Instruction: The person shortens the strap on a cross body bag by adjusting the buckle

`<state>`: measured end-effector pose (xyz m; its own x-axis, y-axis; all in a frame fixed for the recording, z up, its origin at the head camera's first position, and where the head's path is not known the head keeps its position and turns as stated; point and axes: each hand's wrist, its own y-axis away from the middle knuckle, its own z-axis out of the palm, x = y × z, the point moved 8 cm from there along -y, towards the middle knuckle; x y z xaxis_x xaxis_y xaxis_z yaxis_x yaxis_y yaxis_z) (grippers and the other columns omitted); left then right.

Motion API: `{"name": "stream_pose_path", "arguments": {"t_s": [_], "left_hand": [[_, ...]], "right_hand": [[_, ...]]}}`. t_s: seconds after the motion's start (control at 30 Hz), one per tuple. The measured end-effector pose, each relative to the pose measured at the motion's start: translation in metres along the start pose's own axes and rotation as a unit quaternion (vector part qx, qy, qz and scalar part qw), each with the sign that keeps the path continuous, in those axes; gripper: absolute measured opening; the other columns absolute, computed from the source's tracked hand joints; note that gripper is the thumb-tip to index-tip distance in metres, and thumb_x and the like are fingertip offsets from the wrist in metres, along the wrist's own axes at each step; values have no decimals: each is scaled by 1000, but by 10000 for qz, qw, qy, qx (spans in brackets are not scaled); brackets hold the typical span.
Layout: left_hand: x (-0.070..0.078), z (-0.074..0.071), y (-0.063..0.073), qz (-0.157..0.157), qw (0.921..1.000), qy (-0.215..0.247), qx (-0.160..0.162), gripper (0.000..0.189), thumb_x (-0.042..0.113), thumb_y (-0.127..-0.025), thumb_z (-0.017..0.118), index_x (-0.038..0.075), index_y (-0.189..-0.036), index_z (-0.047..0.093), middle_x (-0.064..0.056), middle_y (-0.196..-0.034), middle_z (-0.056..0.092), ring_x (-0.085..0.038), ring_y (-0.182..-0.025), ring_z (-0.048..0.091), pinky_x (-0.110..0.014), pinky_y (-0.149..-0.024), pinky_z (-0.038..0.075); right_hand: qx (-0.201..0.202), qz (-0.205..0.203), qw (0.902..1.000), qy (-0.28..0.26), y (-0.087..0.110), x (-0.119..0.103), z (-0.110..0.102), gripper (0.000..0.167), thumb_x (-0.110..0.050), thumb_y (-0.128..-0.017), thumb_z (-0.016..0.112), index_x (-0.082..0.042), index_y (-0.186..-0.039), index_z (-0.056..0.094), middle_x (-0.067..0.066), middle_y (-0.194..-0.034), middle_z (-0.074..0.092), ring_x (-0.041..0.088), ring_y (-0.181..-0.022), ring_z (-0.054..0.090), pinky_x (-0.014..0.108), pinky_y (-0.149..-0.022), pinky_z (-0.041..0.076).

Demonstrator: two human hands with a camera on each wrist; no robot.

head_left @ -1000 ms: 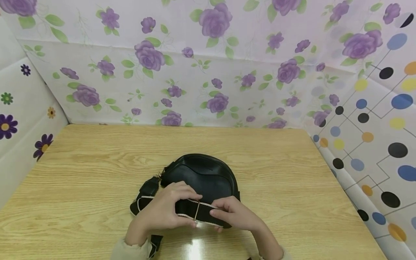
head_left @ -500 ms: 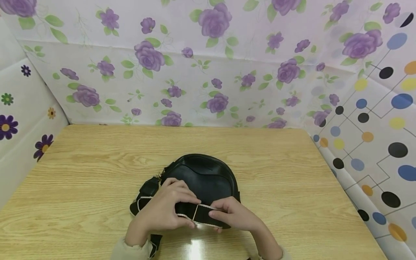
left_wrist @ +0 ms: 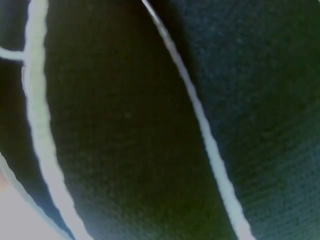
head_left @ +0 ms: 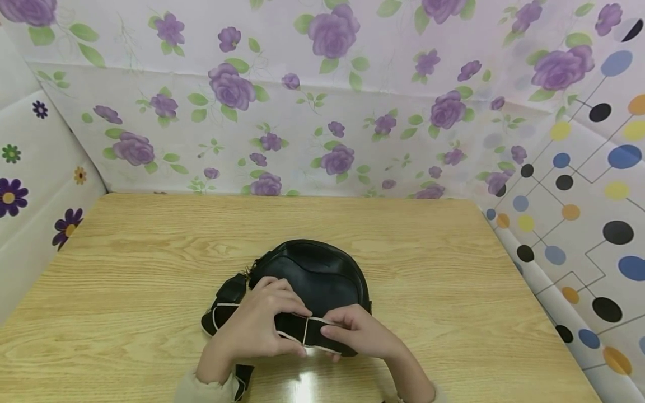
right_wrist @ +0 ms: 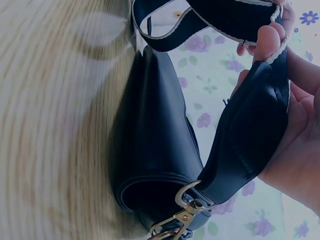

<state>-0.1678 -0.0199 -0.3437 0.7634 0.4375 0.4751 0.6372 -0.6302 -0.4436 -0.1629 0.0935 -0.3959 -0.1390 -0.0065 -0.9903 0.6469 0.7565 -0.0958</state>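
A black handbag (head_left: pixel 322 282) with a rounded top lies on the table. In front of it, a black webbing strap (head_left: pixel 318 334) with white edges is held between both hands. My left hand (head_left: pixel 254 324) holds the strap between thumb and fingers, just left of a thin metal slider (head_left: pixel 305 331). My right hand (head_left: pixel 363 334) pinches the strap right of the slider, thumb on top. Seen from the right wrist, the strap's leather end (right_wrist: pixel 250 130) hangs beside the palm and joins the bag through a gold clasp (right_wrist: pixel 187 212). Dark strap fabric (left_wrist: pixel 125 125) fills the left wrist view.
A wood-grain table (head_left: pixel 151 240) carries the bag. Floral sheeting (head_left: pixel 282 112) stands behind it, and a dotted sheet (head_left: pixel 569 224) closes the right side. More strap (head_left: pixel 221 313) loops left of the left hand, and a strap piece (head_left: pixel 244 378) hangs by the left sleeve.
The slider and the strap around it have dropped slightly. My left fingers have shifted a little on the strap; the right hand has barely moved.
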Motion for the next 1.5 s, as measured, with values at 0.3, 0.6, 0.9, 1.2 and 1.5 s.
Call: {"name": "stream_pose_path", "arguments": {"t_s": [0.3,0.6,0.9,1.2,1.5], "left_hand": [[3,1,0,230,9997,-49,88,50,60,-62,69,17,-86,70,13,-84,60,-6,-83,48,-32,-80,35],[5,5,-1,241,9996,127,67,45,51,-60,76,14,-87,69,11,-85,59,-6,-82,51,-29,-76,39],[4,3,0,249,9988,398,139,41,44,-62,77,13,-88,69,11,-85,59,-6,-81,53,-27,-73,42],[4,-2,1,395,9963,665,369,38,34,-59,81,12,-88,70,9,-87,60,-4,-80,56,-16,-69,43],[2,-2,2,386,9949,843,390,39,35,-61,81,12,-90,70,9,-88,60,-5,-81,56,-18,-72,44]], "right_hand": [[108,119,9999,29,-1,1,0,19,-4,-92,47,8,-83,58,23,-61,55,8,-50,57,19,-45,42],[163,41,9999,4,-2,1,1,19,1,-92,44,9,-78,55,23,-53,49,11,-41,51,25,-40,43],[300,346,9989,-134,-1,4,-1,21,-3,-92,45,9,-80,57,16,-55,52,9,-43,52,24,-42,45],[387,353,9985,-185,0,5,-7,19,-3,-92,46,10,-88,59,11,-70,60,15,-53,59,37,-50,51],[476,36,9984,306,1,1,-11,18,0,-90,47,8,-82,60,8,-61,52,4,-53,47,19,-50,41]]}}
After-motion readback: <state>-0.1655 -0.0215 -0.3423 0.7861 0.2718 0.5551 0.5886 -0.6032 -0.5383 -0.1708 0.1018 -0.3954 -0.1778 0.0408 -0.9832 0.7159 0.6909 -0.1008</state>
